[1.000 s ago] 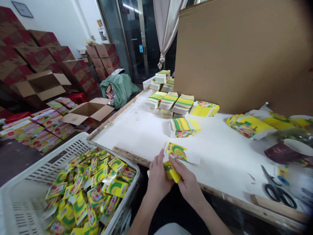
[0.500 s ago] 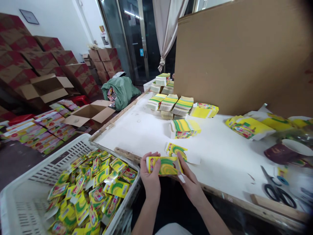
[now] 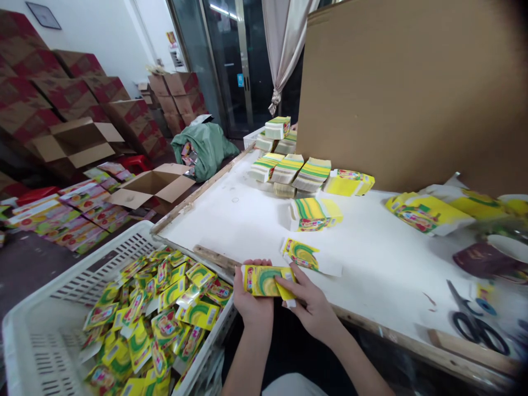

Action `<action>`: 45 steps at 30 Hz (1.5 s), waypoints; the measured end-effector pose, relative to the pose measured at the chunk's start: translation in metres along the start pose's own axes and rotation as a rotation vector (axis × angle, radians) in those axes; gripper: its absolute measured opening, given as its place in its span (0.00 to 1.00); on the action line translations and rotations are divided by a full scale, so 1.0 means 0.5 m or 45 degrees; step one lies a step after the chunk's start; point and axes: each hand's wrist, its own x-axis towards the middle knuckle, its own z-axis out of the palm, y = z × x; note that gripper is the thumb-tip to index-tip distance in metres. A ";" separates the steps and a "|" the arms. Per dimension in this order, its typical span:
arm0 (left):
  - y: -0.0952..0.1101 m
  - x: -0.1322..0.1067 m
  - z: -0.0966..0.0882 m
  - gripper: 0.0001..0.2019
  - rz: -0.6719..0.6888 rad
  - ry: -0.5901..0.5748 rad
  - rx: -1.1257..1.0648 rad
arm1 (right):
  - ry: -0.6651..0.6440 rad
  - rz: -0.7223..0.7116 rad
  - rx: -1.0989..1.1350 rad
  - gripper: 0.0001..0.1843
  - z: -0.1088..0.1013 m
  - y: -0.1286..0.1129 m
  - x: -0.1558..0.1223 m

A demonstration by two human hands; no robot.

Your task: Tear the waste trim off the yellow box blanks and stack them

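Note:
A small yellow and green printed carton lies across my left hand, whose fingers wrap round its far side. My right hand pinches the carton's right end, where a yellow flap is folded over toward the front. Just beyond the hands, a flat printed carton rests on the white table. To the left stands a white plastic basket holding many similar yellow cartons.
Stacks of flat cartons and a shorter stack sit on the table. Scissors, a dark red paper cup and a wooden strip lie at right. A large cardboard sheet stands behind. Open boxes are on the floor.
The flap at the carton's right end has gone from standing out to folded over the front. My right hand has moved slightly left, with its fingers on the flap.

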 end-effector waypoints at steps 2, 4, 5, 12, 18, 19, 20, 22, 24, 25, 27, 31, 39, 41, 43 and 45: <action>0.000 -0.002 -0.002 0.12 -0.008 -0.013 -0.002 | -0.122 0.029 -0.003 0.26 -0.008 -0.004 0.003; -0.004 -0.006 -0.004 0.12 0.004 -0.031 0.006 | -0.110 0.058 -0.006 0.27 -0.003 -0.003 0.003; -0.006 -0.007 -0.005 0.11 0.017 -0.042 0.013 | -0.058 0.069 -0.001 0.26 0.004 -0.001 0.002; -0.005 -0.006 -0.015 0.09 0.026 -0.057 0.048 | -0.052 0.069 0.032 0.21 0.002 -0.001 -0.005; -0.015 -0.027 -0.014 0.09 0.005 -0.159 0.169 | 0.092 0.169 0.300 0.15 -0.001 0.000 -0.004; -0.019 -0.028 -0.013 0.09 0.008 -0.174 0.200 | 0.168 0.189 0.381 0.15 0.011 0.001 -0.003; -0.022 -0.027 -0.012 0.09 0.026 -0.176 0.236 | 0.219 0.199 0.445 0.16 0.022 0.001 -0.003; -0.019 -0.020 -0.012 0.11 0.117 -0.154 0.361 | 0.218 0.194 0.492 0.23 0.039 0.001 0.000; 0.003 -0.005 -0.015 0.12 0.269 -0.114 0.513 | 0.136 0.179 0.423 0.33 0.038 0.005 0.009; 0.023 0.004 -0.018 0.12 0.366 -0.088 0.584 | 0.116 0.178 0.346 0.37 0.029 0.011 0.016; 0.078 0.023 -0.025 0.11 0.575 -0.001 0.681 | 0.178 0.195 0.106 0.36 -0.003 0.033 0.032; 0.193 0.057 -0.050 0.28 1.411 0.433 1.449 | 0.307 0.440 -0.715 0.22 -0.067 0.099 0.062; 0.114 0.045 -0.050 0.22 1.109 0.080 1.314 | 0.271 0.499 -0.870 0.19 -0.053 0.132 0.071; 0.074 0.030 -0.041 0.19 0.891 -0.080 1.249 | 0.308 0.503 -0.854 0.19 -0.048 0.130 0.069; 0.045 0.015 -0.037 0.17 0.701 -0.195 1.233 | 0.352 0.495 -0.815 0.19 -0.047 0.129 0.068; 0.024 0.004 -0.040 0.15 0.561 -0.282 1.237 | 0.398 0.481 -0.747 0.19 -0.048 0.129 0.068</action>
